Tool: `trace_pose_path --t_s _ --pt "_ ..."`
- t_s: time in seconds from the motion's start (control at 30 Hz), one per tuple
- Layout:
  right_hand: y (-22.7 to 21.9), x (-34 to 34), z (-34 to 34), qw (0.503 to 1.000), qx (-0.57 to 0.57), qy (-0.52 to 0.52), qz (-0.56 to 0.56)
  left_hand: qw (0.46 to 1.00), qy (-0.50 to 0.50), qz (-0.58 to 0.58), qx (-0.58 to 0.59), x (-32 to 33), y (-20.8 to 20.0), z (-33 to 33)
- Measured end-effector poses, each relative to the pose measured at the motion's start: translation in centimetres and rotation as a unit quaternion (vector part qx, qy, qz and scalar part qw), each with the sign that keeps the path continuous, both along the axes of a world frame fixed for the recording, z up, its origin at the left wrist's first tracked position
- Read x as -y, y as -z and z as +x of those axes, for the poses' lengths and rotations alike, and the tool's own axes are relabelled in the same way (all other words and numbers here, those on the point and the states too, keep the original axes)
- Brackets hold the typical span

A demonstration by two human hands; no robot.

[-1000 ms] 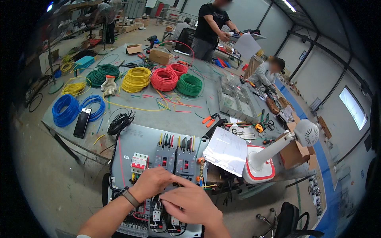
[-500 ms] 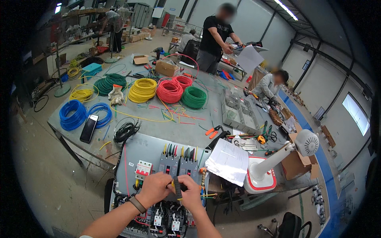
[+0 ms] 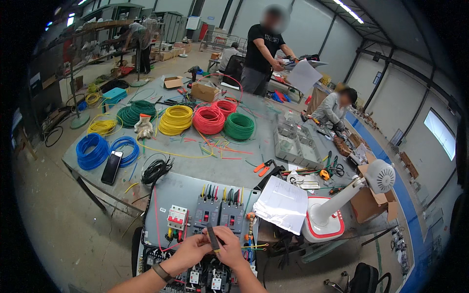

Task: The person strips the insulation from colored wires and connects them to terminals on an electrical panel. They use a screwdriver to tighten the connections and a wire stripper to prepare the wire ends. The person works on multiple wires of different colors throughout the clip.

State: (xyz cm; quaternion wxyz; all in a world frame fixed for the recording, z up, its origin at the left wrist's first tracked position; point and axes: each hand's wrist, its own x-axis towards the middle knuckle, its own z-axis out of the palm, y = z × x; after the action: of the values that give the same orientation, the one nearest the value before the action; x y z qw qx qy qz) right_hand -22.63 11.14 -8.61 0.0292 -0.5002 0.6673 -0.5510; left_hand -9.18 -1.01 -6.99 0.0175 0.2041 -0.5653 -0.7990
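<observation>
My right hand (image 3: pixel 230 250) is closed round a screwdriver (image 3: pixel 212 235) with a dark and yellow handle, tilted with its dark end up. My left hand (image 3: pixel 192 251) is right beside it, fingers pinched together; what they hold is hidden. Both hands are over a grey electrical panel (image 3: pixel 171 189). Just beyond them sit two dark moulded-case breakers (image 3: pixel 207 211) with coloured wire ends. A white breaker with red switches (image 3: pixel 177 217) is left of these. A thin red wire (image 3: pixel 157 215) loops down the panel toward my left hand. Below my wrists are contactors (image 3: pixel 216 279) with white labels.
Coils of blue (image 3: pixel 92 152), yellow (image 3: pixel 175 120), red (image 3: pixel 208 120) and green wire (image 3: pixel 239 126) lie across the table. A phone (image 3: pixel 112 167), papers (image 3: pixel 281 205), a white fan (image 3: pixel 325 219) and a grey parts tray (image 3: pixel 298 144) surround the panel. Several other people are farther off.
Both hands have come down the panel toward me, uncovering more of the breakers. The screwdriver handle now leans the other way. The view has shifted slightly.
</observation>
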Motion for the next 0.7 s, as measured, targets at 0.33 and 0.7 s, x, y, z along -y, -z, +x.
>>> trace_pose_path --t_s 0.33,0.7 --pt "-0.7 -0.7 -0.1 1.000 0.020 0.017 0.005 0.973 -0.079 0.215 -0.003 -2.4 -1.4 -1.1" --pt "0.2 -0.3 0.3 0.999 0.018 0.011 -0.036 0.884 -0.240 0.395 -0.077 -4.1 0.8 -1.7"
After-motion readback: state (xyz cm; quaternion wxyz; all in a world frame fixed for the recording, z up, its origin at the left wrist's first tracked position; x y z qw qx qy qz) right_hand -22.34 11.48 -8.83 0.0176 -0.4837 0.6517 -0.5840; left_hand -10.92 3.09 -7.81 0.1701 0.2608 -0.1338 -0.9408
